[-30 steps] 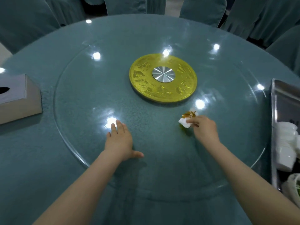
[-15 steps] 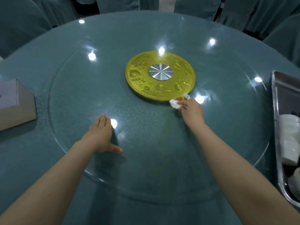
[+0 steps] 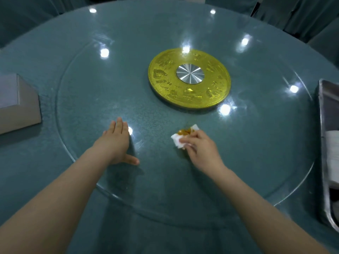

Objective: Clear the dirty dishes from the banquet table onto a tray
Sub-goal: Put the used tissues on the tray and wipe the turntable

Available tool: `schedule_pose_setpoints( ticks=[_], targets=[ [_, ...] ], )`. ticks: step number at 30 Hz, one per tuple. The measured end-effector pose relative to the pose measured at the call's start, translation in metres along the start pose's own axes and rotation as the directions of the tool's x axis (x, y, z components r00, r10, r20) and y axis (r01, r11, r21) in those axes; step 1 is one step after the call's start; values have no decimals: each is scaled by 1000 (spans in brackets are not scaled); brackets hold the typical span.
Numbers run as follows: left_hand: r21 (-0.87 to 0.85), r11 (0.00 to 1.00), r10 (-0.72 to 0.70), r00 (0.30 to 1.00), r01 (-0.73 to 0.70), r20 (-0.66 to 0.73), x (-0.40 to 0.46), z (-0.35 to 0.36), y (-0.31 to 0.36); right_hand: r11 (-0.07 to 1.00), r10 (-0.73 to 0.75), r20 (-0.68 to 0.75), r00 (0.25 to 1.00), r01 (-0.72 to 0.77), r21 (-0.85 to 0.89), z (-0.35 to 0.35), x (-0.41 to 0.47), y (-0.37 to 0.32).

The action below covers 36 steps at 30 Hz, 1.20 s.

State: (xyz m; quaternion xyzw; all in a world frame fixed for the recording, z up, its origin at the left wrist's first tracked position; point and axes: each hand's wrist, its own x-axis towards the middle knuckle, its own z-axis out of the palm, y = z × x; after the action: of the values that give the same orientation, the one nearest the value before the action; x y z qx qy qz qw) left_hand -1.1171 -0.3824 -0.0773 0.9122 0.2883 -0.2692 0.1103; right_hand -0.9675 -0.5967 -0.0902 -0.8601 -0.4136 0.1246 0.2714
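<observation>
My right hand (image 3: 200, 150) pinches a white paper napkin (image 3: 178, 141) stained orange-brown, pressed on the round glass turntable (image 3: 91, 92) in front of the gold hub. My left hand (image 3: 115, 143) lies flat and open on the glass to the left, fingers together and thumb out. A metal tray (image 3: 325, 125) sits at the right edge of the table, with stacked white dishes (image 3: 333, 149) in it, partly cut off by the frame.
A gold disc with a silver centre (image 3: 189, 77) marks the middle of the turntable. A grey tissue box (image 3: 18, 105) stands at the left on the teal tablecloth. Teal covered chairs (image 3: 300, 17) ring the far side.
My right hand pushed the napkin up to the gold disc's edge, then drew it back toward me. My left hand stayed flat on the glass.
</observation>
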Motion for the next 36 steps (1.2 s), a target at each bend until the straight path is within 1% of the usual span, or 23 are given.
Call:
schedule_pose_setpoints(
  ticks=[4, 8, 10, 11, 12, 13, 16, 20, 22, 23, 25, 27, 30, 32, 34, 36],
  targets=[
    [-1, 1000, 8, 1000, -8, 2, 0, 1, -1, 995, -96, 102, 990, 92, 43, 6, -45, -15],
    [-7, 1000, 9, 1000, -9, 3, 0, 3, -1, 991, -134, 163, 978, 130, 33, 1, -46, -12],
    [-6, 1000, 11, 1000, -11, 4, 0, 3, -1, 988, -153, 141, 978, 154, 9, -2, -33, -8],
    [-7, 1000, 11, 1000, -11, 5, 0, 3, 0, 988, -156, 95, 983, 157, 2, -4, -23, -4],
    [-7, 1000, 10, 1000, -9, 7, -1, 3, 1, 991, -135, 29, 990, 135, -2, -6, -9, 2],
    [-7, 1000, 8, 1000, -8, 11, -1, 3, 2, 997, -82, -36, 996, 82, -12, -9, 9, 9],
    [1, 1000, 3, 1000, -3, 20, -2, 3, 4, 992, 110, -183, 977, -120, -45, -24, 71, 40],
    [10, 1000, -4, 1000, 4, 23, -3, 5, 8, 946, 290, -272, 918, -317, -62, -39, 131, 70],
    [21, 1000, -8, 1000, 8, 21, -4, 5, 10, 926, 350, -285, 893, -376, -41, -37, 140, 71],
    [27, 1000, -11, 1000, 11, 22, -5, 5, 11, 924, 347, -291, 892, -377, -54, -34, 138, 68],
    [36, 999, -17, 1000, 16, 23, -5, 6, 13, 948, 273, -281, 920, -307, -83, -27, 124, 58],
    [38, 999, -20, 1000, 19, 20, -5, 5, 14, 980, 157, -228, 961, -180, -82, -16, 101, 42],
    [33, 999, -12, 1000, 12, 14, -6, 4, 14, 999, -8, -132, 991, 4, -35, 2, 59, 13],
    [26, 1000, -11, 1000, 11, 9, -6, 4, 14, 993, -114, -49, 992, 115, 3, 15, 25, -6],
    [21, 1000, -8, 1000, 8, 4, -6, 4, 13, 978, -207, 15, 978, 206, 14, 24, -6, -19],
    [25, 1000, -5, 1000, 5, 3, -6, 4, 13, 970, -241, 74, 968, 240, 22, 26, -27, -24]
  ],
)
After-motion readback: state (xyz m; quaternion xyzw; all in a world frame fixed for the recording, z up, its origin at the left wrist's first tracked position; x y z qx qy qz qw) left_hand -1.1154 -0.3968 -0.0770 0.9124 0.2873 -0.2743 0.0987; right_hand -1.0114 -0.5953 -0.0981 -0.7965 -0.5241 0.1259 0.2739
